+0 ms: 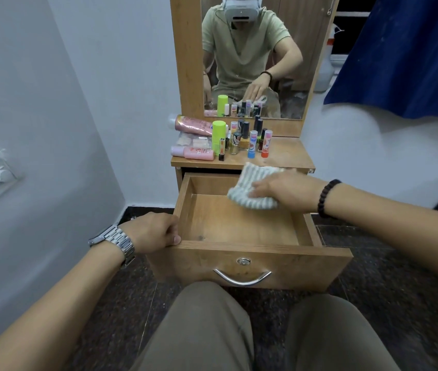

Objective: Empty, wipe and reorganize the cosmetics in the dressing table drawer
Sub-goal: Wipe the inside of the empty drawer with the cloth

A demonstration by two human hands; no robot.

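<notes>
Drawer [239,223] pulled fully out, bare inside; wiping stage, judged about midway. Left hand [156,231] curled over front-left corner, thumb on the rim — likely bracing against the push of the wipe. Right hand [287,191] laid flat, fingers extended, pressing striped cloth [244,188] against the back-right inner wall, near the floor. Cosmetics [228,137] parked on the dressing table top [287,153], clustered left beneath the mirror [255,57]: green stick upright, small bottles standing, pink tubes lying down — clear of the work, close for restocking. Label print on tubes too small to read; no brand legible.
</notes>
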